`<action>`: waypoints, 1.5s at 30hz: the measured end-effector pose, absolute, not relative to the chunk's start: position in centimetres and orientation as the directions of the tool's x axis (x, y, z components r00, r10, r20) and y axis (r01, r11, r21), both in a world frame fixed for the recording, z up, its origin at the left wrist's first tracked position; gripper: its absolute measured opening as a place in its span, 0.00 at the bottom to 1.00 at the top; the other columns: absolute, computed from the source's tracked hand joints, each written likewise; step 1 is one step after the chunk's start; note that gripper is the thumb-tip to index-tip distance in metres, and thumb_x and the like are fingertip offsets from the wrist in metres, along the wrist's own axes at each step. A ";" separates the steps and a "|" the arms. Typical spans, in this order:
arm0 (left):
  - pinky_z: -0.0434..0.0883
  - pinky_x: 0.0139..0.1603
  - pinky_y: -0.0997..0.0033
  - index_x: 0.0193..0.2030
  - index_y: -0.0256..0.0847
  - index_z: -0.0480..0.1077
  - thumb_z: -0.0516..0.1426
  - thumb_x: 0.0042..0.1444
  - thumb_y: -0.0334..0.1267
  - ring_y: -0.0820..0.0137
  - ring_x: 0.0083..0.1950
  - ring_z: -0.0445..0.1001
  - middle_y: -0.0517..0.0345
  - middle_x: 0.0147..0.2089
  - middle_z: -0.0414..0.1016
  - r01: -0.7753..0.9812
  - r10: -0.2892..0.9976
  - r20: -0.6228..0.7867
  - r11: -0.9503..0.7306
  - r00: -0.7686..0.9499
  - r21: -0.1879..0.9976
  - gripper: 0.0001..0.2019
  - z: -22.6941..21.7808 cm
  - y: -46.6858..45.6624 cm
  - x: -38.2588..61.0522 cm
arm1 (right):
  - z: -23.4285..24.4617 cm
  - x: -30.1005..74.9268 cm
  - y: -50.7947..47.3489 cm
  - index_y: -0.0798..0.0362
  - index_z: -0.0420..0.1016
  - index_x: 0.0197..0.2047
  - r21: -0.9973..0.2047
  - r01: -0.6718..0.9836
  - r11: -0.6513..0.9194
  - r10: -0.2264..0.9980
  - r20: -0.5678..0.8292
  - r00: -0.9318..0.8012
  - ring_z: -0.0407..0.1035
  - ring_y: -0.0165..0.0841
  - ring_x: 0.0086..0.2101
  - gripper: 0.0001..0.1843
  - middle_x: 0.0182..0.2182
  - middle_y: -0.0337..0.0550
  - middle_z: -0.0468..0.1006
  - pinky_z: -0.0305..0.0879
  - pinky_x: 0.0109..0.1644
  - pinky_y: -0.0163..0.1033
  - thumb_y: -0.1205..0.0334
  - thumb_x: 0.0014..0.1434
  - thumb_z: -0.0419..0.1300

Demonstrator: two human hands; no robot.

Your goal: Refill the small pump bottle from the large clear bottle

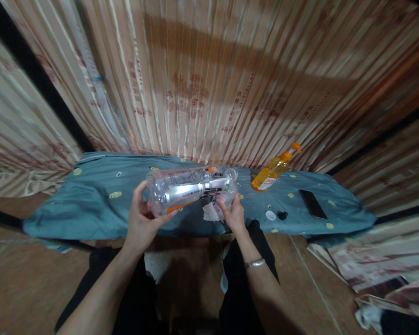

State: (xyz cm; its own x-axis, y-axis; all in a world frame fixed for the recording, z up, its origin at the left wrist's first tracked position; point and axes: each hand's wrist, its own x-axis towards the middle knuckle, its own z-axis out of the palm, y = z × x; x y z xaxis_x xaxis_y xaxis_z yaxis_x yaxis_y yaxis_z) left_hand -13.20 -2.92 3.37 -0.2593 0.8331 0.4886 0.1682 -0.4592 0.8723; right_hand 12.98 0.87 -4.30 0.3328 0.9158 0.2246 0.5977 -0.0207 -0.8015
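Note:
A large clear plastic bottle (186, 190) with a silver, black and orange label lies sideways in the air between both hands, above the cloth-covered surface. My left hand (143, 216) wraps round its base end, thumb along the underside. At the other end, toward the neck, my right hand (234, 213) grips the bottle with fingers and thumb. A crumpled white paper or tissue (212, 211) with reddish print shows just below the bottle, by the right thumb; whether that hand also touches it I cannot tell.
The blue-green patterned cloth (91, 200) covers a narrow surface against a curtain (195, 83). To the right are an orange pump bottle (270, 172), a white disc (270, 215), a small black object (282, 215) and a black phone (313, 204). Dark poles (35, 70) flank the sides.

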 end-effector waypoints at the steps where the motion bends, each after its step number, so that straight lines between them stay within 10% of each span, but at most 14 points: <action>1: 0.82 0.43 0.63 0.57 0.42 0.67 0.75 0.32 0.44 0.59 0.46 0.81 0.47 0.57 0.75 0.169 0.829 0.494 -0.465 -0.262 0.869 0.42 3.3 -2.9 -13.2 | -4.3 13.0 0.9 0.53 0.63 0.52 -0.803 0.596 -0.017 0.915 0.227 0.333 0.76 0.47 0.39 0.31 0.37 0.49 0.79 0.70 0.44 0.47 0.40 0.54 0.61; 45: 0.82 0.41 0.63 0.55 0.44 0.66 0.75 0.31 0.45 0.61 0.43 0.80 0.51 0.52 0.76 0.132 0.847 0.460 -0.441 -0.266 0.888 0.42 3.8 -3.1 -13.0 | -4.9 13.2 1.0 0.52 0.63 0.52 -0.777 0.630 -0.009 0.909 0.257 0.329 0.77 0.46 0.39 0.32 0.38 0.48 0.81 0.70 0.42 0.44 0.38 0.54 0.60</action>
